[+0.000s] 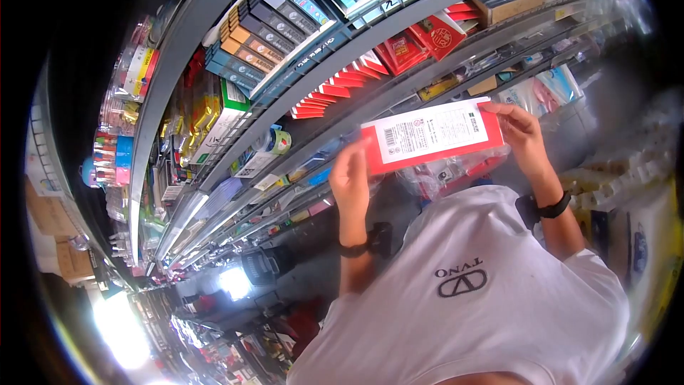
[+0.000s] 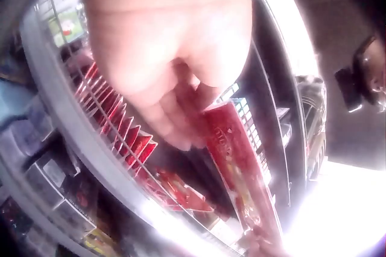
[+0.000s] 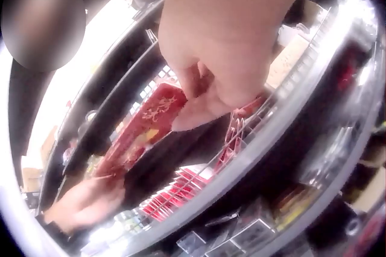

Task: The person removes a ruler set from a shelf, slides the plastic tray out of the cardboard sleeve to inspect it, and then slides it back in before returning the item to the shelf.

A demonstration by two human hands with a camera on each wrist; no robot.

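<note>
A long red box (image 1: 370, 155) with a white label and barcode is held up in front of the chest, its printed side facing the head view. My left hand (image 1: 350, 175) pinches its left end between thumb and fingers. At the opposite end, my right hand (image 1: 520, 132) grips the upper corner. In the left wrist view the narrow red side of the box (image 2: 236, 157) points away from the fingers, with pale gold marks on it. The right wrist view has the same box (image 3: 145, 121) stretched between both hands, a gold pattern near the right fingers.
Curved grey shelves (image 1: 388, 18) with wire edges run close in front. They carry rows of small boxes (image 1: 274, 28), red packets (image 1: 342, 85) and a green-and-white carton (image 1: 231, 110). Clear plastic-wrapped goods (image 1: 445, 175) lie below the box. A dark seat-like object (image 1: 260, 267) stands in the aisle.
</note>
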